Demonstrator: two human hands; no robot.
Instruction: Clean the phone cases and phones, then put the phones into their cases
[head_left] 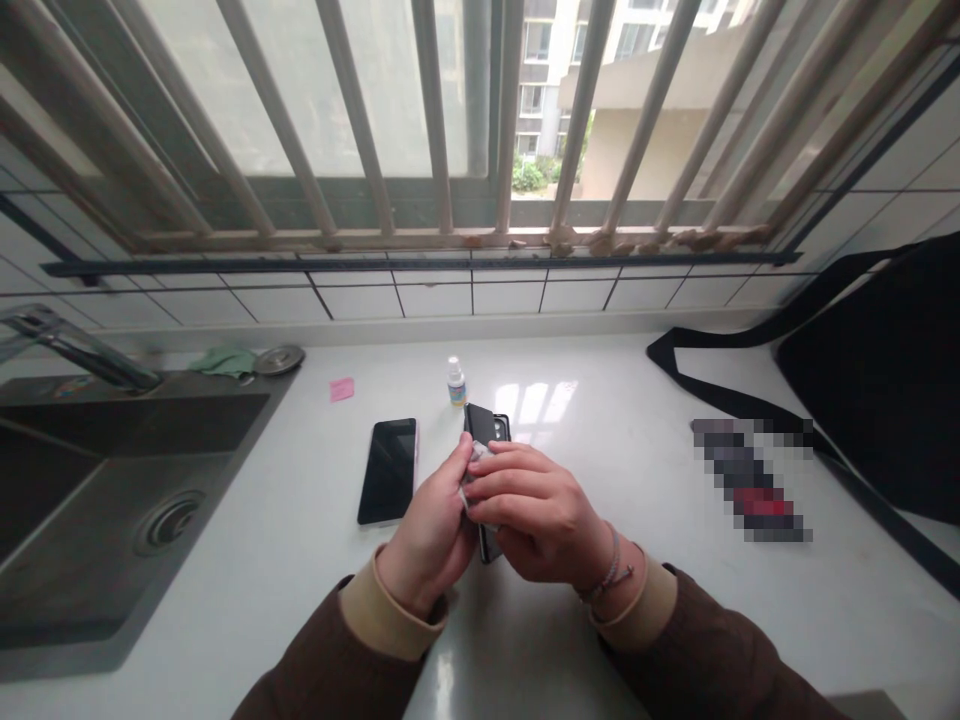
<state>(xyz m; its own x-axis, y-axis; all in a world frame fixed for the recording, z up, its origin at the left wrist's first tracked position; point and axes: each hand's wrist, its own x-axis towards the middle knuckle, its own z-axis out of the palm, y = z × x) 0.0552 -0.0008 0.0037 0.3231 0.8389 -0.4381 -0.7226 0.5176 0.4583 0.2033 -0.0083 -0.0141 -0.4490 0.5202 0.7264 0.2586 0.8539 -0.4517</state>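
Note:
A dark phone (478, 424) is tilted up in my left hand (436, 520), the thumb along its near side. Between it and my right hand (541, 512) is a crumpled pale tissue or cloth (478, 456). The fingers of my right hand are bent over the tissue and press it against the phone. Just behind the phone lies a black phone case (501, 428) with camera openings, partly hidden by the phone and my fingers. A small white spray bottle (456, 384) stands beyond my hands. Left of them, another phone (388, 472) lies with its dark screen up.
The white countertop (315, 560) has a steel sink (90, 520) on the left, with a faucet (90, 350), a green cloth (223, 362) and a metal drain cover (279, 360). A pink paper (342, 389) lies nearby. At right are a black bag (877, 370) and a blurred-out item (750, 480).

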